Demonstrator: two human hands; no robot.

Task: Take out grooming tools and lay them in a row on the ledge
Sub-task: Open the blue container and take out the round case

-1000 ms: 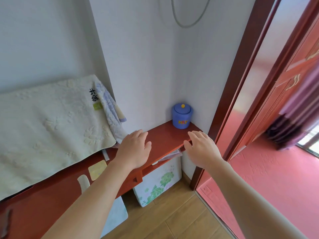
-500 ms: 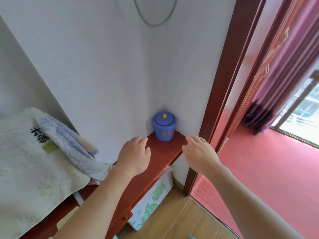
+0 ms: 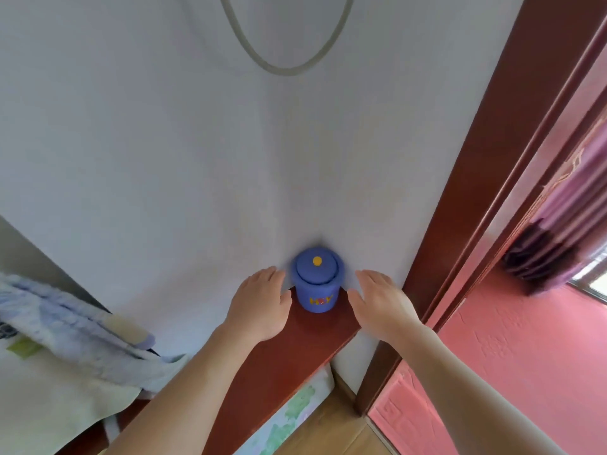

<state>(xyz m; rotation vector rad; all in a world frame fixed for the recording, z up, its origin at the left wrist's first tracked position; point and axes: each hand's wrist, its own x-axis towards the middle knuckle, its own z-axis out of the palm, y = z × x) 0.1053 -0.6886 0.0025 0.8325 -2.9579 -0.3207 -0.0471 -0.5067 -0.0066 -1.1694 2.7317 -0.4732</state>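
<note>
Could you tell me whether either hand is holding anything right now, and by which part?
Nothing is held: the left hand and the right hand flank the blue lidded jar, both open.

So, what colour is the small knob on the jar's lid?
The knob is yellow; the head view shows it.

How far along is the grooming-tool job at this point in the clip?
Done: nothing visible; no tools lie on the red ledge. In hand: the left hand and right hand, both open, flank the blue jar in the corner, its lid on; contact is unclear. Left: open it, take the tools out, lay them in a row.
</note>
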